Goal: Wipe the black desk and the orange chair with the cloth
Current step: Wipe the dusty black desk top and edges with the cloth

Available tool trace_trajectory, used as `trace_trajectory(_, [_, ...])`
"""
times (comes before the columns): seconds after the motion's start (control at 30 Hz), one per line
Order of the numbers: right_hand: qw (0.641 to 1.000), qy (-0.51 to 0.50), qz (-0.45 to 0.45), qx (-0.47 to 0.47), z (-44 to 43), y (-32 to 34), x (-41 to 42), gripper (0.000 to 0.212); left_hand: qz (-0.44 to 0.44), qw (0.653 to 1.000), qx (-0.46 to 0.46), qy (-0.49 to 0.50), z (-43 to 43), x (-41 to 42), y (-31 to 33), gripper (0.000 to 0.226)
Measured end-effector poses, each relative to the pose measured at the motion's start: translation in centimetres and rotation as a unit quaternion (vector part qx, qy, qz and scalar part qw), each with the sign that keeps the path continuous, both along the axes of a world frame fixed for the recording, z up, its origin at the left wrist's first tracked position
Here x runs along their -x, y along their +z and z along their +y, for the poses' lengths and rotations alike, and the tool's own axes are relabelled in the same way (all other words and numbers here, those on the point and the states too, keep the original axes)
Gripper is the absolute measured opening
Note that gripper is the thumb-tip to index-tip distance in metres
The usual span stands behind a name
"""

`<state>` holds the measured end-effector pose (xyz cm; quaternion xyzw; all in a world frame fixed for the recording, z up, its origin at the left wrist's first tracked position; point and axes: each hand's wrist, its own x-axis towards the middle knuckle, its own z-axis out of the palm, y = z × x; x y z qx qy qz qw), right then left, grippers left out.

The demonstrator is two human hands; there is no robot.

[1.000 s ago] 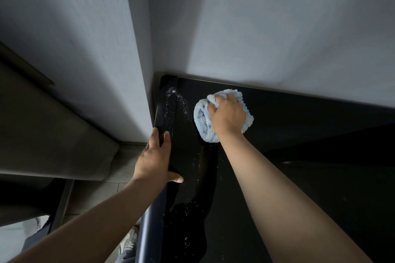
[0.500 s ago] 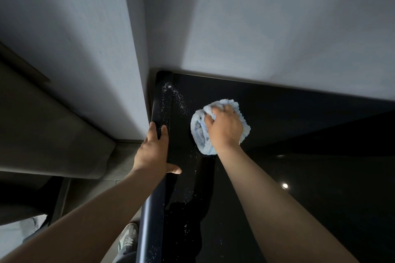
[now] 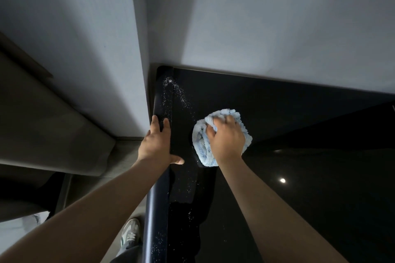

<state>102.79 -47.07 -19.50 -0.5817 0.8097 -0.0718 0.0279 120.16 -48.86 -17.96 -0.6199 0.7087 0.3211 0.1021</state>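
The glossy black desk (image 3: 277, 113) fills the lower right, pushed into a wall corner. My right hand (image 3: 226, 141) grips a bunched light blue cloth (image 3: 202, 145) and presses it on the desk near the left edge. My left hand (image 3: 156, 145) rests on the desk's rounded left edge, fingers over the rim and thumb lying on the top. White specks of dust (image 3: 181, 96) run along the left side of the desk. No orange chair is in view.
Pale walls (image 3: 277, 17) meet in a corner right behind the desk. A grey upholstered piece (image 3: 53, 130) stands to the left, across a narrow floor gap. My shoe (image 3: 129, 235) shows below the desk edge.
My right hand has pulled the cloth back toward me from the far left corner. My left hand has stayed on the desk edge.
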Motion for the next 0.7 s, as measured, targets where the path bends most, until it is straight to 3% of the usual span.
trace_trajectory(0.27, [1.000, -0.011, -0.014, -0.003, 3.6, 0.1, -0.5, 0.025, 0.009, 1.000, 0.014, -0.008, 0.5, -0.4, -0.4, 0.128])
trace_trajectory(0.53, [1.000, -0.017, -0.002, 0.014, 7.8, -0.4, -1.2, 0.022, 0.054, 0.997, 0.046, -0.035, 4.5, -1.7, -0.5, 0.096])
trace_trajectory(0.7, [0.999, -0.030, -0.011, 0.016, 10.5, -0.4, -1.5, 0.022, 0.076, 0.993, 0.026, -0.090, 8.0, -2.5, 0.4, 0.098])
